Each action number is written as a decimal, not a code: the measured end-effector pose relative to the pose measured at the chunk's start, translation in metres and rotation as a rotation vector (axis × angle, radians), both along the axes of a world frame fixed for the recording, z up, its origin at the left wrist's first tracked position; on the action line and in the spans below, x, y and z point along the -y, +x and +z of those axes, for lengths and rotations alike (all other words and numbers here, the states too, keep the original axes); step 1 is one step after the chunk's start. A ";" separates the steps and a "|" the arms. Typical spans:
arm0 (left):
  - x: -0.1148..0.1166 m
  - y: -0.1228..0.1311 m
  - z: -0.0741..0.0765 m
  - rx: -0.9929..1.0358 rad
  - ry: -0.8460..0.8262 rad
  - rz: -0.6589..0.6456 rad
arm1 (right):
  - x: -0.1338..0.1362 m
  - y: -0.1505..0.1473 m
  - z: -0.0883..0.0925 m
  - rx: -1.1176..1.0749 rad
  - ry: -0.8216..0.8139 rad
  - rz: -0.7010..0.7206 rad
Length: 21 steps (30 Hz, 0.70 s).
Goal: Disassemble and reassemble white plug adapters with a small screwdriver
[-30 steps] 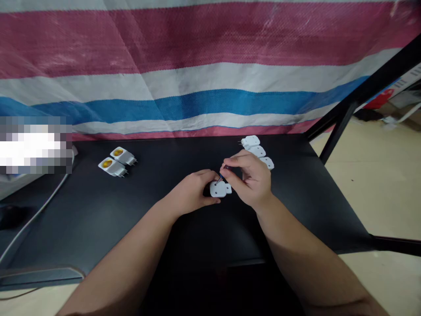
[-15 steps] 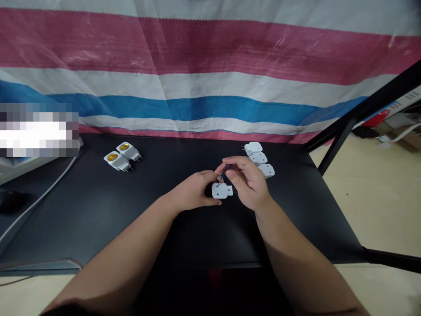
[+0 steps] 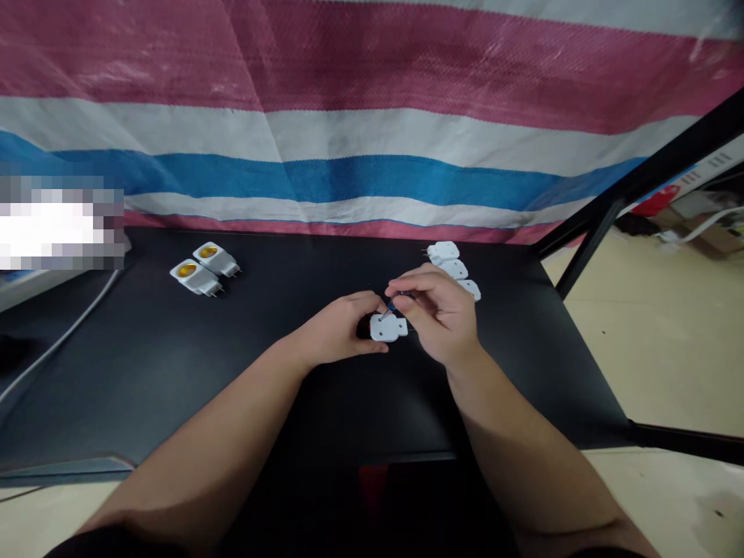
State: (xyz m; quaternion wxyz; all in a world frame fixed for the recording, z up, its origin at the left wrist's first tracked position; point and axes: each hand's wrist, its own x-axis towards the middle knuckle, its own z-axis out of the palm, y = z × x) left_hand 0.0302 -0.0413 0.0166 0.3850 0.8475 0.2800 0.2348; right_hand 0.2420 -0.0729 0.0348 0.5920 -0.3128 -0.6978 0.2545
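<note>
A white plug adapter (image 3: pixel 384 328) lies back side up near the middle of the black table, with small screw holes in its face. My left hand (image 3: pixel 342 329) grips it from the left, thumb at the near edge and fingers at the far edge. Between the fingertips of my right hand (image 3: pixel 439 314) is a small screwdriver (image 3: pixel 390 307) with a dark blue handle, held tilted. Its tip meets the adapter at the upper hole. Whether the tip sits inside the hole is too small to tell.
Two white adapters with yellow round sockets (image 3: pixel 187 270) rest at the back left. Three white adapters (image 3: pixel 444 251) lie behind my right hand. A white cable (image 3: pixel 70 329) crosses the left side. A black metal frame (image 3: pixel 593 240) stands at the right.
The whole view has shifted slightly, so the table and objects appear a little higher and further left. My right hand has tilted a little around the screwdriver; both grips remain.
</note>
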 end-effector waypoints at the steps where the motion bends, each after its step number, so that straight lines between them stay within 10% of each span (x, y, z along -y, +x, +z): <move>1: 0.000 0.000 -0.001 0.008 0.003 -0.003 | 0.001 0.001 0.001 0.015 -0.004 -0.009; 16: 0.001 0.003 -0.009 0.282 -0.482 -0.032 | 0.000 -0.018 -0.004 -0.107 -0.091 0.060; 21: -0.003 0.002 -0.015 0.285 -0.468 0.056 | 0.000 0.010 0.034 -0.278 0.080 -0.182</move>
